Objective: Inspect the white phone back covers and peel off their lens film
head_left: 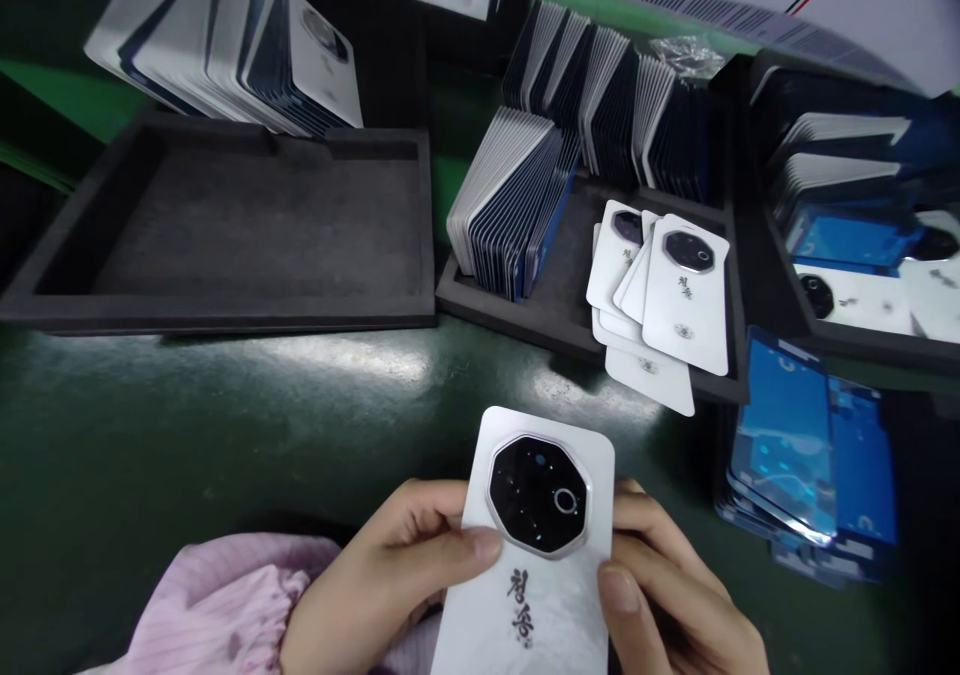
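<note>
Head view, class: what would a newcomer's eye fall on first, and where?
Probably the white rectangular panel with a glossy black octagon, held at bottom centre between the left hand and the right hand. Next, perhaps, the loose pile of similar white panels lying on the black tray right of centre, and the stacked shiny blue rectangular sheets at the right.

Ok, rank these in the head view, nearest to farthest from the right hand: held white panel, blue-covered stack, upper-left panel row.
1. Held white panel: touching the right hand.
2. Blue-covered stack: to the right.
3. Upper-left panel row: far left.
</note>
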Tool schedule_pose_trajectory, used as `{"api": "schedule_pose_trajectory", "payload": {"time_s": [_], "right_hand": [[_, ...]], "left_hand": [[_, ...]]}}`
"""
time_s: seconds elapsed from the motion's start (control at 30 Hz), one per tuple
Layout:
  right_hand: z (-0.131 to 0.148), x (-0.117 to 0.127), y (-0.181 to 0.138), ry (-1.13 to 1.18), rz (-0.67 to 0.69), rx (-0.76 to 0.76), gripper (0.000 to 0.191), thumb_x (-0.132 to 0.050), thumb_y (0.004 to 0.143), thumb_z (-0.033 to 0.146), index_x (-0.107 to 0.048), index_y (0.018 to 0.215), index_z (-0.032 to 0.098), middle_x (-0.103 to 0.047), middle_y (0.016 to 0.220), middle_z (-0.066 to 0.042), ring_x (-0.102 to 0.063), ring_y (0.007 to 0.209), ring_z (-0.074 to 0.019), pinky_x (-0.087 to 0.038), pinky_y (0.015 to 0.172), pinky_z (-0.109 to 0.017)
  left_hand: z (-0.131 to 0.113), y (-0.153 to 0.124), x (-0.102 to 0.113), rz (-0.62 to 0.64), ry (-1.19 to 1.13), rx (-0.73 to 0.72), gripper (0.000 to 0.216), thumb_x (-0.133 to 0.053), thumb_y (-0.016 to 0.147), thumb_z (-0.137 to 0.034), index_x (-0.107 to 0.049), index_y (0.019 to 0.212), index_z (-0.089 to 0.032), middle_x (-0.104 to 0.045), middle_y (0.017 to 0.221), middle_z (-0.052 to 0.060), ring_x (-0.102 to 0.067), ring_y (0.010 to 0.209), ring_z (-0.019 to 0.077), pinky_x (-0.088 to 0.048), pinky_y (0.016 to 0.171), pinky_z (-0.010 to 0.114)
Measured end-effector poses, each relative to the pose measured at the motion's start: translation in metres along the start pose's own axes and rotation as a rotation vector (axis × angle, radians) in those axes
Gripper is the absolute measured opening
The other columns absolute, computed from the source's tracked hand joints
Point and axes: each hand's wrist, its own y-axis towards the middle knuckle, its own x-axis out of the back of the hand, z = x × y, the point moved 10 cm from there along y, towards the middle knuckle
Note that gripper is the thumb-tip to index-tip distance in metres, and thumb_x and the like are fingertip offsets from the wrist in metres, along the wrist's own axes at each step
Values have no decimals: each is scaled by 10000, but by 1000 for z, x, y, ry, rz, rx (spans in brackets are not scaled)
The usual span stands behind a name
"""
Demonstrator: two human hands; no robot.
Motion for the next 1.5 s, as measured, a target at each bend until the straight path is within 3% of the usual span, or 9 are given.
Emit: {"api": "schedule_pose_trajectory", "payload": {"time_s": [0.23,0.5,0.77,1.27,1.5], "right_hand": [[-5,3,-4,63,-145,-88,227,-674,1066,279,-834,912,228,-734,917,-62,-649,725,-184,-529,620,-316],[-10,3,-2,84,-109,-131,237,-677,1060,264,-834,885,233,-745,890,-62,-658,708,-189,-527,601,-307],[-13,6,-2,20,-34,-132,259,-635,1069,239,-799,870,226,-746,890,-62,-650,736,-185,-484,560,-269],[-19,2,-1,41,-8,-146,254,-617,1071,227,-825,927,247,-748,920,-55,-701,783,-197,-528,605,-256],[-20,3,-7,86,-166,-237,289,-663,1067,335,-814,839,243,-717,895,-50,-670,778,-207,-521,653,-302]], "left_hand": [[-4,-2,0,26,33,-18,306,-840,897,-513,-892,949,-216,-727,795,22,-575,733,152,-449,778,268],[-13,-6,-11,112,29,-67,260,-837,913,-482,-909,1023,-258,-776,827,32,-609,799,171,-464,779,253],[-13,-9,-13,149,59,-39,326,-836,891,-524,-891,1084,-268,-733,843,28,-608,811,181,-482,823,275],[-19,-8,-22,210,63,-104,330,-812,921,-489,-878,1124,-238,-705,902,54,-557,837,180,-445,738,236],[-24,-10,-28,243,70,-104,336,-828,911,-501,-888,1093,-225,-713,873,57,-592,830,185,-450,770,252]]}}
